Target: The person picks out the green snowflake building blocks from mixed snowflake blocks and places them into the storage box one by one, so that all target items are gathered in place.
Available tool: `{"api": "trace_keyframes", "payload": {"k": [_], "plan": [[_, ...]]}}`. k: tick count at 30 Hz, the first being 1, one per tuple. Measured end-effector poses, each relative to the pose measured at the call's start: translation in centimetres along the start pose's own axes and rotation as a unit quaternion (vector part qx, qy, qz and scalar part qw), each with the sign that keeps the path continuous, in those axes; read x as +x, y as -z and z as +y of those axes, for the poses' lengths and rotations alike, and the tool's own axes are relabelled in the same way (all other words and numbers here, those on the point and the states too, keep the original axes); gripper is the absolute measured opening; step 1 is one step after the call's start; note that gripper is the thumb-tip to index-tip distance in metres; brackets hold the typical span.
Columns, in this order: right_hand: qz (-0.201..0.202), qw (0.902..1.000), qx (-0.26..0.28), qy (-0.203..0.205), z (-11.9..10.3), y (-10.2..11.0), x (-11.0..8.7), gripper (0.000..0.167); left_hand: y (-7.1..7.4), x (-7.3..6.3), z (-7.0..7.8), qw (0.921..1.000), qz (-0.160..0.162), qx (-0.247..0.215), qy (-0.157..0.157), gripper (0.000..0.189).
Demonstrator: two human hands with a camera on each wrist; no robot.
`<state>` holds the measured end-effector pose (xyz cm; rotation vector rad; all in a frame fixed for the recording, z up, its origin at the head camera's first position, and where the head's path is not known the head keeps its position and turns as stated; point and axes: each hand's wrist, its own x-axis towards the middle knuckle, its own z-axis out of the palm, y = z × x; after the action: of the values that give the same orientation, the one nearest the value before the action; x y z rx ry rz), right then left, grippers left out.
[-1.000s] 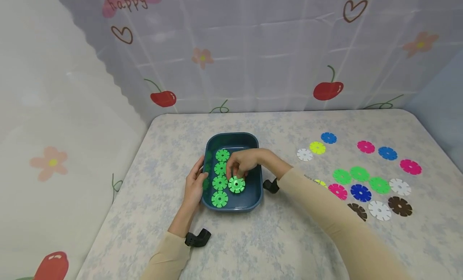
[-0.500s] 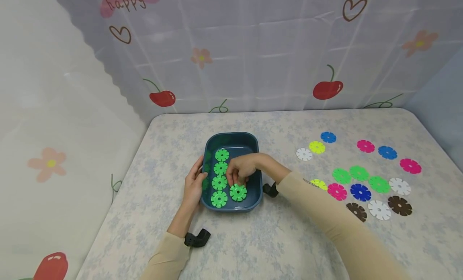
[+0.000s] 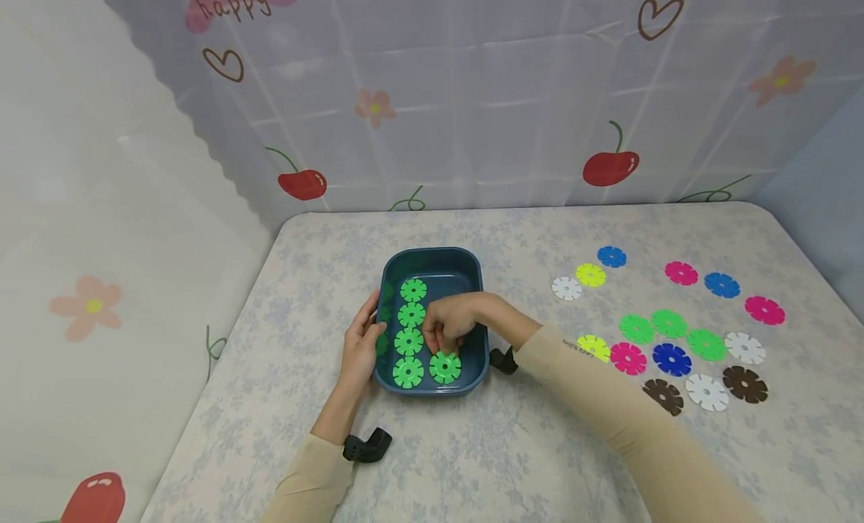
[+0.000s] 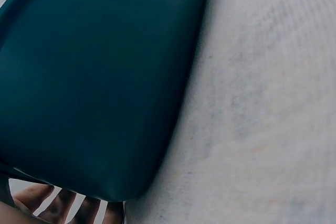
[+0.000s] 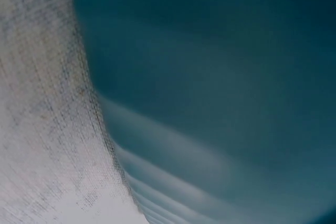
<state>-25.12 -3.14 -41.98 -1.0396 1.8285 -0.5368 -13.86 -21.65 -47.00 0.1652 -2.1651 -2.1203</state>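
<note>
A dark teal tray [image 3: 454, 263] stands on the table, and my left hand [image 3: 358, 350] holds its left side, thumb at the rim and fingers along the outer wall. In the left wrist view, fingers of the left hand [image 4: 59, 205] show at the bottom beside the tray wall [image 4: 100, 77]. My right hand [image 3: 454, 318] reaches inside and pinches the far edge of a green snowflake disc [image 3: 445, 370] at the near right of the tray floor. Several more green snowflake discs [image 3: 409, 342] form a column along the left side. Only the tray's outer wall [image 5: 210, 77] and table show in the right wrist view.
Right of the tray, loose snowflake discs lie flat on the patterned table [image 3: 513, 448]: several colours, including a blue disc [image 3: 672, 360], a pink disc [image 3: 628, 359] and a brown disc [image 3: 745, 384]. The right sleeve [image 3: 601, 395] passes close by them. A printed curtain [image 3: 472, 95] hangs behind.
My right hand has moved toward the near side of the tray, carrying the green snowflake disc down level with the column's nearest disc. The left hand stays in place on the tray.
</note>
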Motion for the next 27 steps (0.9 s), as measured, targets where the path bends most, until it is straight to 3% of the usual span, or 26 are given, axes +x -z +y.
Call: {"api": "trace_keyframes", "payload": {"k": [20,27], "plan": [[0.044,0.9979,-0.045,-0.016,-0.45,-0.75,-0.20,0.010,-0.09,0.06,0.03,1.0000,0.001,-0.003,0.000,0.056],[0.109,0.9918,-0.056,0.037,-0.75,-0.40,-0.83,0.011,-0.04,-0.02,0.06,1.0000,-0.001,-0.003,0.000,0.056]]}}
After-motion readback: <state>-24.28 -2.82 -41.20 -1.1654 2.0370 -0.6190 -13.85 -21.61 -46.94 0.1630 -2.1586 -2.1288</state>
